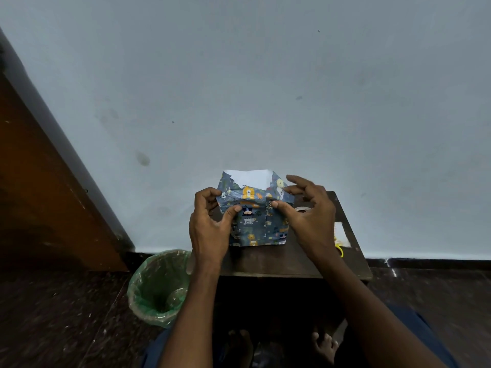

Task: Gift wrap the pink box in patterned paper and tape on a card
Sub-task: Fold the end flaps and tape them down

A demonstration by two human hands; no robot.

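Observation:
The box stands upright on a small dark wooden table (279, 264), wrapped in blue-grey paper printed with cartoon animals (255, 224); no pink shows. The paper's top end stands open, its white underside (252, 177) facing me. My left hand (210, 229) grips the box's left side, thumb pressing the front face near the top. My right hand (308, 216) holds the right side, thumb on the vertical seam, fingers spread over the upper right corner. A white card (341, 235) lies on the table to the right.
A tape roll (303, 209) peeks out behind my right hand. Something yellow (339, 249) lies near the card. A bin lined with a green bag (159, 288) stands on the floor left of the table. A wall rises right behind the table, a wooden door at far left.

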